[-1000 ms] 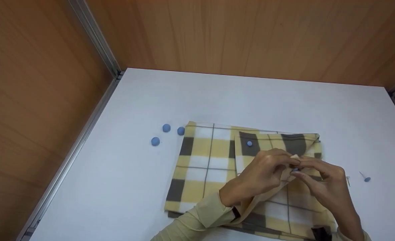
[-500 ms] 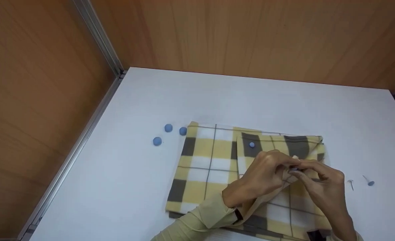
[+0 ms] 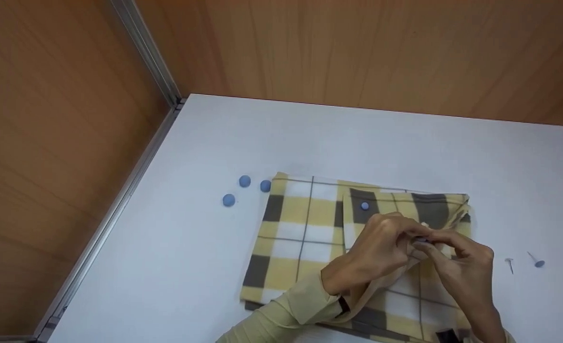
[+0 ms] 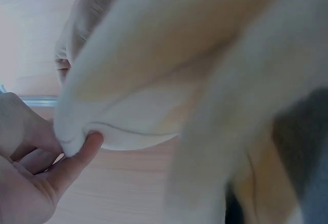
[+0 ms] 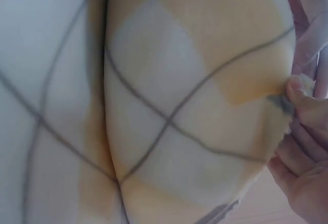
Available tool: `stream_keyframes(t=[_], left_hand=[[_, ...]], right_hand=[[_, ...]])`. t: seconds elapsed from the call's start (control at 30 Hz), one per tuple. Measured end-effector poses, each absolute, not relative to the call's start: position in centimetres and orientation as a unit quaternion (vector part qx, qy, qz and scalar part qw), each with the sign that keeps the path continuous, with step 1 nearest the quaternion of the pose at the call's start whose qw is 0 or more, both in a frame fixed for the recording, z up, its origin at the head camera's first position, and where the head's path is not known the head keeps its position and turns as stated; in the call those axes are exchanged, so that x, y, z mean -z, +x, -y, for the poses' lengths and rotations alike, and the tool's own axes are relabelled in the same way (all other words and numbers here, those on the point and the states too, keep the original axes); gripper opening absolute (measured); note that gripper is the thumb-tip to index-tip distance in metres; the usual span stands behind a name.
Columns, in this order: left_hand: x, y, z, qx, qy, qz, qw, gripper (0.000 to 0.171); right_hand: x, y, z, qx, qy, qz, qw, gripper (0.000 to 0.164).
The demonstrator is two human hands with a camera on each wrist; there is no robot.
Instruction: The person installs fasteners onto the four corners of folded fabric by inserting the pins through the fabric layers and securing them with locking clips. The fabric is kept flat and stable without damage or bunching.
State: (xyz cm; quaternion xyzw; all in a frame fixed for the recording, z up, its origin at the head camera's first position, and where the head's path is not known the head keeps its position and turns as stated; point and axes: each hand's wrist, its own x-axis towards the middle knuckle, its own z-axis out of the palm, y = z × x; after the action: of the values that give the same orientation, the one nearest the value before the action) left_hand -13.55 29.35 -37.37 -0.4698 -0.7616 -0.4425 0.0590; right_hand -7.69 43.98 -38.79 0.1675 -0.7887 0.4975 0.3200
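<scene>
A yellow, white and dark grey plaid cloth point(image 3: 286, 243) lies folded on the table, its upper layer lifted and bunched between both hands. My left hand point(image 3: 381, 247) pinches the raised edge of this cloth. Fingertip to fingertip with it, my right hand point(image 3: 457, 257) pinches a small blue piece point(image 3: 422, 239) against the cloth; the fingers mostly cover it. In the right wrist view, the cloth point(image 5: 169, 96) hangs in a fold from the pinching fingers. A round blue pin head point(image 3: 365, 206) sits on a dark square of the flap.
Three round blue pieces point(image 3: 244, 181) lie left of the cloth. On the right are a blue-headed pin point(image 3: 539, 263) and a thin pale-headed pin point(image 3: 509, 263), both with bare shafts. Wood-grain panels point(image 3: 357, 52) border the white table point(image 3: 176, 228) at the back and left.
The head view has shifted slightly, so the table and cloth appear a little farther right. Both hands keep their pinch, and the blue piece is now more covered by the fingers.
</scene>
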Motion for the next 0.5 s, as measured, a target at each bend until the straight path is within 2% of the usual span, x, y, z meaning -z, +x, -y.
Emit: stream_keyframes(t=[0.17,0.4,0.5], left_hand=[[36.9,-13.6,-29.2,0.423,-0.473,0.77,0.069,0.024],[36.4,-13.4,-29.0,0.369,-0.475,0.785,0.149,0.017],[36.5,-13.5,-29.1,0.36,-0.475,0.787,0.16,0.018]], right_hand=[[38.2,-7.8,-44.6,-0.495,0.193,0.788,0.311,0.031],[37.4,-7.7,-45.5,-0.479,0.22,0.796,0.298,0.034],[37.5,-7.8,-45.5,-0.479,0.227,0.794,0.299,0.033]])
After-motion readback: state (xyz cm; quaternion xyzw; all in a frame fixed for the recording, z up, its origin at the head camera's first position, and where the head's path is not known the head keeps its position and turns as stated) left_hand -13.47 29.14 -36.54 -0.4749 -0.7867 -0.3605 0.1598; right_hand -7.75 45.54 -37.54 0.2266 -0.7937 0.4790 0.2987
